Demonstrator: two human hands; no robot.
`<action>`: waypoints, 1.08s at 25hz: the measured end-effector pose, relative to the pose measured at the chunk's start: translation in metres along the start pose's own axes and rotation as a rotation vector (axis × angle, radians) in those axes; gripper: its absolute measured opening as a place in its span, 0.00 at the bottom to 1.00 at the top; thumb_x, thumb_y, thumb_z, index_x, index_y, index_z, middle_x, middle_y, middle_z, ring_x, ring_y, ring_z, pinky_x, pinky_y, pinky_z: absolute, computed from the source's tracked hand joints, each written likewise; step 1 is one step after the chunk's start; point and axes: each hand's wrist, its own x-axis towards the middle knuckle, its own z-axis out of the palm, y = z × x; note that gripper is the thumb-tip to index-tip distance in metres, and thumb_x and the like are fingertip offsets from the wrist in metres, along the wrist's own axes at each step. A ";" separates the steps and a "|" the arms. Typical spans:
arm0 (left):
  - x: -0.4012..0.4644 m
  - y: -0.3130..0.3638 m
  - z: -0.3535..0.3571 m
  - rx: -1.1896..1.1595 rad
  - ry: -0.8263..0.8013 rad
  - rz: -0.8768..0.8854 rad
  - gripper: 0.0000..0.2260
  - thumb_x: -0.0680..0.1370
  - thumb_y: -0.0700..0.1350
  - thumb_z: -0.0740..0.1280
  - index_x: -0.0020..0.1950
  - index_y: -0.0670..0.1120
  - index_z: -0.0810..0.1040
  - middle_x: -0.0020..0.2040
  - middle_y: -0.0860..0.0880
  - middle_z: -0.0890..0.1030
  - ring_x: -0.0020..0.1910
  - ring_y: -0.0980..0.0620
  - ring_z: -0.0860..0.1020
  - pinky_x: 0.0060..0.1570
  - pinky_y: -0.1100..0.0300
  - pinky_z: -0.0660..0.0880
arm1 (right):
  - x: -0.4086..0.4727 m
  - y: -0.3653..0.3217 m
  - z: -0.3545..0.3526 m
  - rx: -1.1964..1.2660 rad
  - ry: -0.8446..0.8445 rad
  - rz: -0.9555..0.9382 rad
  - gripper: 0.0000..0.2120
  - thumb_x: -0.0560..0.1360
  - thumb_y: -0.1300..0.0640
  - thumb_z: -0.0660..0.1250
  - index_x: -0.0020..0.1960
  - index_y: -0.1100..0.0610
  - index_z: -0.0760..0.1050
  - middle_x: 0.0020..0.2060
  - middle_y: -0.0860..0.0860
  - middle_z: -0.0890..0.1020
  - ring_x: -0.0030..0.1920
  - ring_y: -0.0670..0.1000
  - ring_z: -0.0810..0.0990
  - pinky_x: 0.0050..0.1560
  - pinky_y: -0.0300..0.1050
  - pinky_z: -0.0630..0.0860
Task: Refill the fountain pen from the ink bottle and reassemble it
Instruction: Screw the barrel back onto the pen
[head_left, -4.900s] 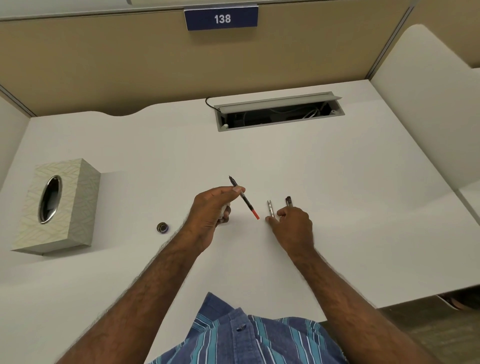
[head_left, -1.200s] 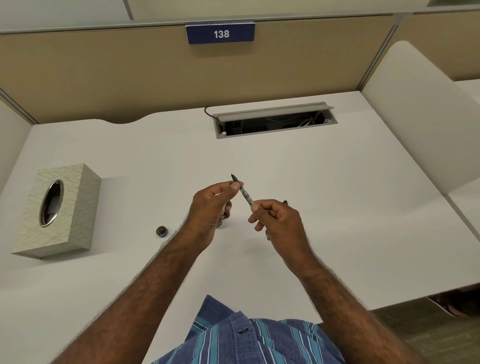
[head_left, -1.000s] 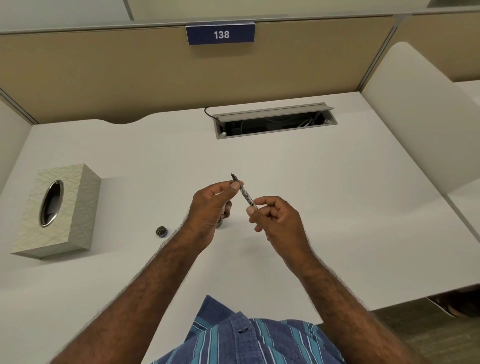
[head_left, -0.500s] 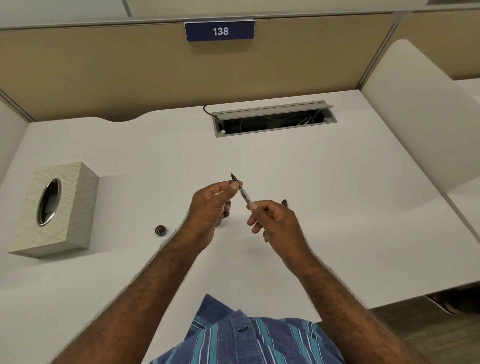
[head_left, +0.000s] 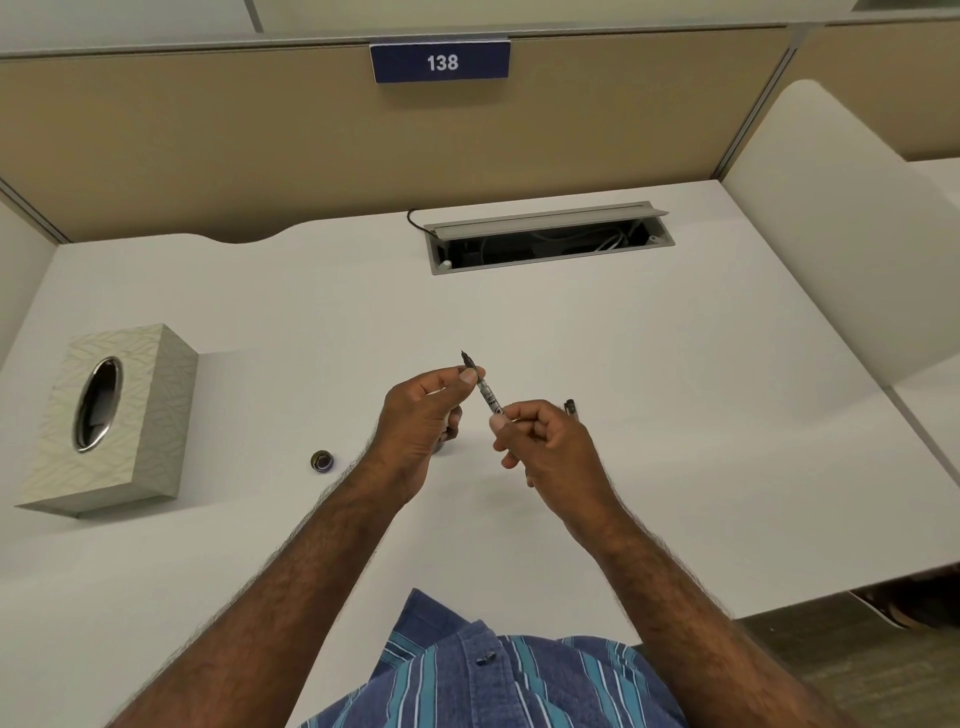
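Hands are meeting above the middle of the white desk (head_left: 649, 374), both gripping one slim fountain pen (head_left: 487, 396). The left hand (head_left: 423, 423) is pinching the pen near its dark nib end between thumb and forefinger, its other fingers curling loosely underneath. The right hand (head_left: 545, 447) is closing its thumb and fingertips around the pen's lower end, with the remaining fingers folding into the palm. The pen is slanting between them, nib pointing up and away from the person, clear of the desk surface.

Just beyond the right hand's knuckles, a small dark pen part (head_left: 570, 406) is lying on the desk; most of it is hidden, so its kind cannot be told. Under the left hand a small dark object (head_left: 445, 446) is peeking out, too covered to identify. A little round cap (head_left: 321, 461) is sitting on the desk to the left of the left wrist, apart from it. A patterned tissue box (head_left: 111, 415) is standing near the desk's left edge. An open cable tray (head_left: 548, 240) is sitting toward the back of the desk, below a blue sign (head_left: 440, 62) reading 138. A blue striped shirt (head_left: 493, 675) is showing at the bottom edge.
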 end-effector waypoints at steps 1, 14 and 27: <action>0.000 -0.001 0.000 0.003 0.000 0.001 0.10 0.80 0.52 0.73 0.56 0.50 0.89 0.33 0.50 0.71 0.34 0.51 0.68 0.35 0.60 0.65 | 0.000 0.001 0.000 -0.016 -0.012 -0.004 0.08 0.81 0.44 0.72 0.52 0.48 0.85 0.42 0.50 0.89 0.36 0.44 0.84 0.34 0.35 0.74; -0.001 -0.003 -0.001 -0.010 -0.011 0.016 0.09 0.80 0.51 0.73 0.55 0.50 0.90 0.33 0.49 0.71 0.33 0.52 0.67 0.32 0.62 0.65 | -0.003 -0.002 0.000 -0.013 -0.026 0.008 0.09 0.81 0.44 0.71 0.54 0.47 0.84 0.43 0.48 0.90 0.38 0.43 0.85 0.34 0.36 0.75; -0.002 -0.001 0.001 0.016 -0.002 0.014 0.09 0.80 0.52 0.73 0.55 0.50 0.90 0.32 0.50 0.70 0.32 0.52 0.67 0.32 0.62 0.65 | -0.003 -0.004 0.000 0.007 -0.031 0.025 0.09 0.83 0.45 0.67 0.54 0.47 0.85 0.43 0.49 0.90 0.39 0.45 0.84 0.35 0.42 0.75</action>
